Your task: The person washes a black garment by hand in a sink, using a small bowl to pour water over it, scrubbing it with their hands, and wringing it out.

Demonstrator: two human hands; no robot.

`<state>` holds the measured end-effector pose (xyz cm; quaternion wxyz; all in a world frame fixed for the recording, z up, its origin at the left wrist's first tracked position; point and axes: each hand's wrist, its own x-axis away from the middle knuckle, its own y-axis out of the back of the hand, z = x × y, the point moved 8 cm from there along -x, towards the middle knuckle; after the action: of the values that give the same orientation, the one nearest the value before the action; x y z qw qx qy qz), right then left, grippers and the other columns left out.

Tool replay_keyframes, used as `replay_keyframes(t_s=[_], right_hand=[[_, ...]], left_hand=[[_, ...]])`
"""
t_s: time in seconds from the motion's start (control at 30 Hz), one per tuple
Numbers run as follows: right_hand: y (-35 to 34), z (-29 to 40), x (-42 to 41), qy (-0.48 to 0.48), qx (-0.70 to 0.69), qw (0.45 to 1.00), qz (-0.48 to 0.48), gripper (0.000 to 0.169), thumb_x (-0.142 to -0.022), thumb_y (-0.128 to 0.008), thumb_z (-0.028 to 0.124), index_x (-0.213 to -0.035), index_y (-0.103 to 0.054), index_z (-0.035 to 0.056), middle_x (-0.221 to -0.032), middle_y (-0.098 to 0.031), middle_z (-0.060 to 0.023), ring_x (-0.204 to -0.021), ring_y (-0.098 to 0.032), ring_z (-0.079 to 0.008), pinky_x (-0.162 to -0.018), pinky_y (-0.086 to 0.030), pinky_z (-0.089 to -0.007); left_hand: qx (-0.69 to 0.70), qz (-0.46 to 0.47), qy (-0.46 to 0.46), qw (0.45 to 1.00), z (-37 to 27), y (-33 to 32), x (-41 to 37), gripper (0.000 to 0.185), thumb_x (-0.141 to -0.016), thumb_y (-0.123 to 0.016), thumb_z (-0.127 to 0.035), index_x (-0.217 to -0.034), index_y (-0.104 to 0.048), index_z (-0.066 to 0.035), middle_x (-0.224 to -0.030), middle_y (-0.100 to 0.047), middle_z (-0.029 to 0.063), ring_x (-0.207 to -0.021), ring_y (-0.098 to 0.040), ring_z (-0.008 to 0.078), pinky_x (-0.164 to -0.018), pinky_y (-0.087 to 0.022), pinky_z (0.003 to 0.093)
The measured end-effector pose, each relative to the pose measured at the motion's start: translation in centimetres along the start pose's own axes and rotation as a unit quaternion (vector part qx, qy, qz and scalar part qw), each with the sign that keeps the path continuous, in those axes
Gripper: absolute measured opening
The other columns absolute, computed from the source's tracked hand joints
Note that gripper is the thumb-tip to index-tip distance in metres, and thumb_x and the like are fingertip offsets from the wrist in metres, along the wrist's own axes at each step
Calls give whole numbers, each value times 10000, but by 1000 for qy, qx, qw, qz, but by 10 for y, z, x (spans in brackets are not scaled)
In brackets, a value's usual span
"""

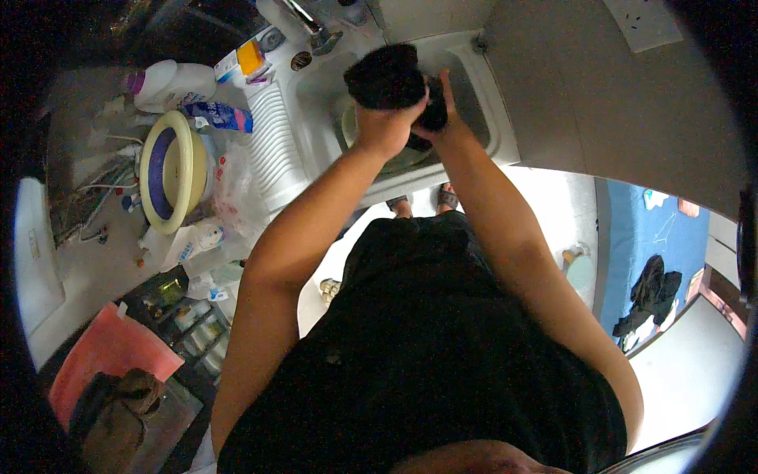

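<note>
Bunched black cloth [382,77] is up over the laundry sink [320,89]. My left hand [385,127] grips it from below, with the larger bundle rising past the fingers. On the right, my right hand [445,112] is against a darker hanging part of the same cloth; its thumb or a finger points up and the rest of the grip is partly hidden. Under the hands, a pale round basin seems to sit in the sink, mostly covered. A chrome faucet [323,38] stands at the sink's back edge.
Left of the sink runs a ribbed washboard [275,139]. Beyond it are a white detergent bottle [172,86], a blue pouch [219,115], a yellow-rimmed basin [151,178] and plastic bags [231,189]. A wall [551,89] borders the right side.
</note>
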<state>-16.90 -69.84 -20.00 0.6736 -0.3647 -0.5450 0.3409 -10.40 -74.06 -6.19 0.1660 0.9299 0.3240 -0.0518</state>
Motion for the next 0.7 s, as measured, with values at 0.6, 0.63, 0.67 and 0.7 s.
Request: replay_keyframes(t_s=[0.6, 0.63, 0.67, 0.7], right_hand=[[114, 1, -39, 36, 27, 994, -104, 519, -929, -587, 356, -1345, -598, 47, -1264, -671, -177, -1163, -628, -363, -1049, -491, -523], [109, 5, -30, 25, 62, 992, -106, 526, -910, -610, 341, -1345, -597, 45, -1264, -671, -176, -1158, -633, -358, -1047, -496, -521], [97, 5, -24, 10, 68, 995, -71, 531, -883, -622, 315, -1335, -601, 37, -1254, -675, -178, -1148, -640, -358, -1044, -502, -519], [87, 7, -17, -2, 74, 997, -37, 537, -857, -635, 289, -1326, -604, 30, -1244, -679, -180, -1138, -648, -358, -1041, -508, -517]], left_hand=[[489, -84, 203, 844, 91, 81, 71, 238, -858, -680, -71, -1078, -599, -108, -951, -633, 24, -947, -642, 237, -1015, -500, 497], [509, -108, 203, 830, 100, 86, 64, 212, -887, -662, -59, -1077, -611, -137, -1038, -654, 41, -1009, -651, 258, -1022, -497, 536], [527, -100, 203, 819, 106, 88, 56, 206, -891, -661, -70, -1079, -613, -138, -1113, -664, 52, -1070, -640, 270, -1039, -484, 534], [547, -89, 203, 807, 106, 87, 45, 200, -894, -661, -81, -1080, -614, -140, -1187, -674, 64, -1132, -629, 281, -1056, -471, 532]])
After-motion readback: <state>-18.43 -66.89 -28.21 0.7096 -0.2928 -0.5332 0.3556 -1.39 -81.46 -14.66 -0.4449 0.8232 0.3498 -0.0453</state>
